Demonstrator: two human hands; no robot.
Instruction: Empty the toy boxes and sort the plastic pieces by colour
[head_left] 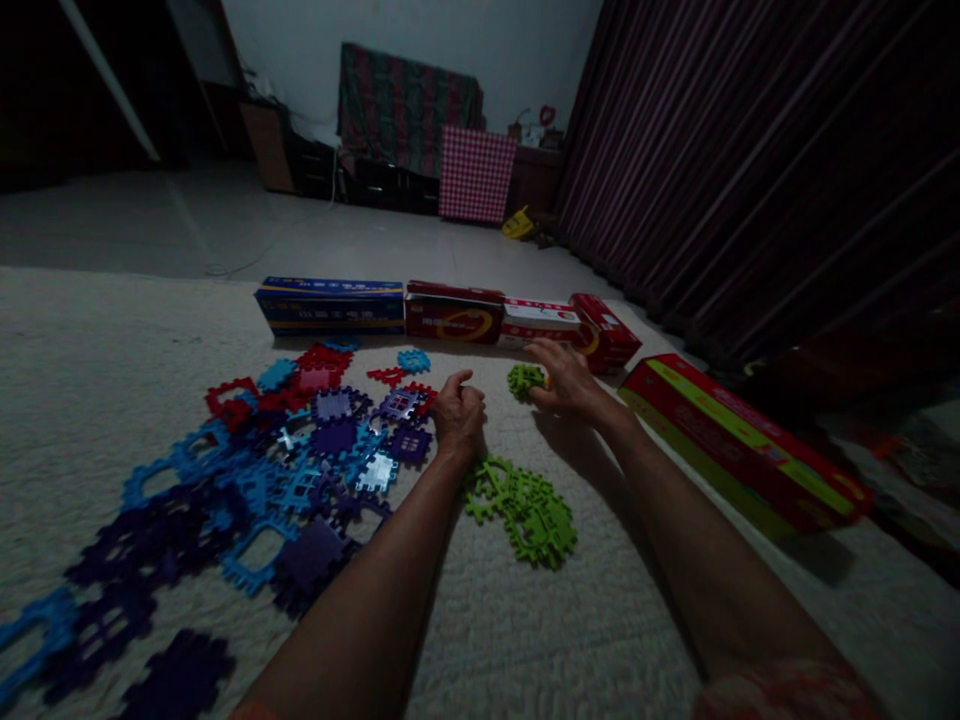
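My right hand is at the green interlocking building pieces that stand on the pale quilted cover, its fingers and thumb at their right side. My left hand rests on the cover with curled fingers; what they hold, if anything, is hidden. Just left of it lie a red piece and a purple window-shaped piece. A pile of green gear-edged pieces lies between my forearms. To the left spreads a heap of blue pieces, purple pieces and red pieces.
A blue box, a dark red box, a white-and-red box and another red box form a row behind the pieces. A red and yellow-green box lies at the right. Purple curtains hang beyond.
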